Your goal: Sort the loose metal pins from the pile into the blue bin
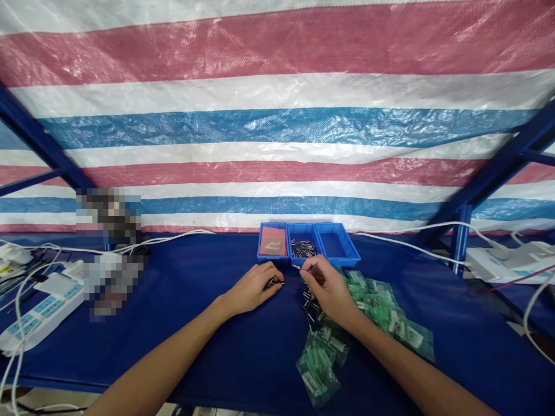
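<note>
My left hand (255,287) rests on the blue tabletop, fingers curled over a few short black sticks (272,282) whose ends show. Just to its right, my right hand (325,289) pinches a thin stick with a pale tip (296,267) between thumb and forefinger. Its exact kind is too small to make out. Below the right palm lies a loose pile of similar black sticks with pale ends (309,309), partly hidden by the hand. The middle blue bin (291,227) behind the hands holds many dark and silvery slender pieces (302,248).
The left blue bin (261,242) holds a pink sheet (277,233) and an arrow-marked brown piece (273,247). The right blue bin (338,242) adjoins. Green clear packets (377,306) spread under my right forearm. Power strips (47,312) and white cables flank the table; striped sheeting hangs behind.
</note>
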The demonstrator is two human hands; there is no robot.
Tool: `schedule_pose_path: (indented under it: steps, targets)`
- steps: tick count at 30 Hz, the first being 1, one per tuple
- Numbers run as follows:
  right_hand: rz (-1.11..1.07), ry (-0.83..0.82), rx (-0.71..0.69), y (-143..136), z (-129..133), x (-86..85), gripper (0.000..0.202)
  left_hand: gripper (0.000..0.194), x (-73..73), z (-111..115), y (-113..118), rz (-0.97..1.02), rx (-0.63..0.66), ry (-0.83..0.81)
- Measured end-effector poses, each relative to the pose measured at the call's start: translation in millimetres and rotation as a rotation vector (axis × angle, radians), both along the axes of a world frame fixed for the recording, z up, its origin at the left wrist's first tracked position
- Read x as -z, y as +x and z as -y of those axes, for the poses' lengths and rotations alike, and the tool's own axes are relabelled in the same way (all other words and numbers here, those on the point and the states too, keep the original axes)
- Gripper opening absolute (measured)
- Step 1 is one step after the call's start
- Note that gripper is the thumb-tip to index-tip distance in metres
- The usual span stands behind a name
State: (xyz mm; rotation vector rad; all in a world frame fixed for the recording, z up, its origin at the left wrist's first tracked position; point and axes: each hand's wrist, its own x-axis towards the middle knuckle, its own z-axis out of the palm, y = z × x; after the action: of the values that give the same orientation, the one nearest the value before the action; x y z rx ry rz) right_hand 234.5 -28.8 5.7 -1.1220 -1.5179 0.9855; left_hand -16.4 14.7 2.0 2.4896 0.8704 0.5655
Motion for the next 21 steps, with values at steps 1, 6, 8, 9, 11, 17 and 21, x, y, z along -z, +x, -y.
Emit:
schedule_pose_path:
  steps: [1,6,8,9,11,17,21]
  targets:
    - [-0.027,-0.013,-0.004,-0.1,-0.7,0.2,0.022,0.018,0.1,-0.1,0.2,-0.003,-0.002,0.005]
    - [-0.167,-0.097,-0.029,-1.8,-5.6,-1.3,0.031,0.014,1.1,-0.9,1.2,-0.014,-0.004,0.022]
    - [-0.221,-0.131,-0.043,-3.1,-6.8,-4.0,0.037,0.014,1.2,-1.0,1.3,-0.018,0.000,0.021]
    - [-0.251,-0.147,-0.051,-3.8,-6.9,-5.4,0.039,0.014,1.0,-0.9,1.3,-0.020,0.001,0.019]
    - [-0.316,-0.192,-0.065,-4.8,-6.7,-7.7,0.042,0.016,0.3,-0.4,1.5,-0.022,0.001,0.016]
    - [-0.499,-0.341,-0.100,-5.7,-5.7,-8.9,0.046,0.022,-1.1,1.3,2.3,-0.030,-0.008,0.011]
    - [-0.568,-0.375,-0.119,-6.1,-6.0,-8.4,0.049,0.023,-0.8,1.5,2.3,-0.024,-0.013,0.002]
